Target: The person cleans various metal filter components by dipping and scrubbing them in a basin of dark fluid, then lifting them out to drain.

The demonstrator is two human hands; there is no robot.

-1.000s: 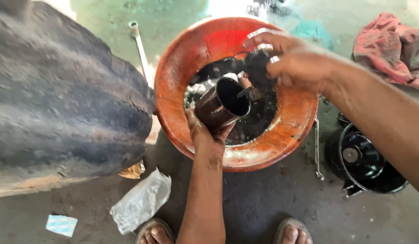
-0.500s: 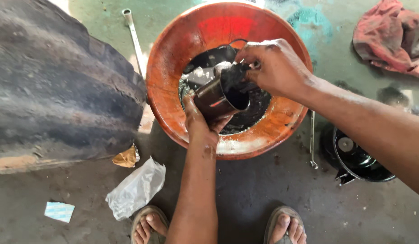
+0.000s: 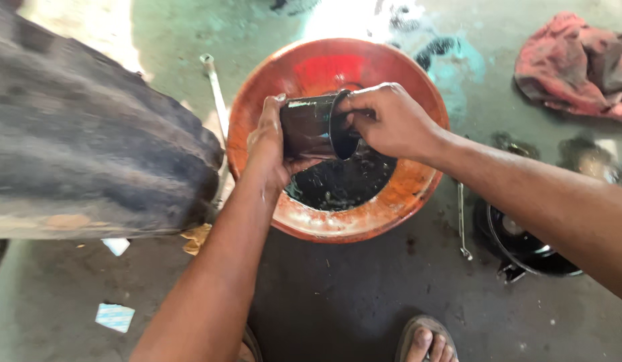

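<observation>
The left hand (image 3: 271, 144) wraps around a dark greasy metal cylinder (image 3: 311, 126), holding it sideways over the orange basin (image 3: 418, 181) of black oily liquid. The right hand (image 3: 391, 121) pinches the cylinder's open rim, fingertips inside. A large tyre (image 3: 90, 147) lies left; a red rag (image 3: 579, 67) lies upper right on the floor.

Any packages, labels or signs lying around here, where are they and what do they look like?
Small flat packet: on the floor at lower left, rectangular, pale blue and white.
White scrap: on the floor by the edge of the big tyre, small; too blurred to tell if it is a label.
No signs or screens in view.
</observation>
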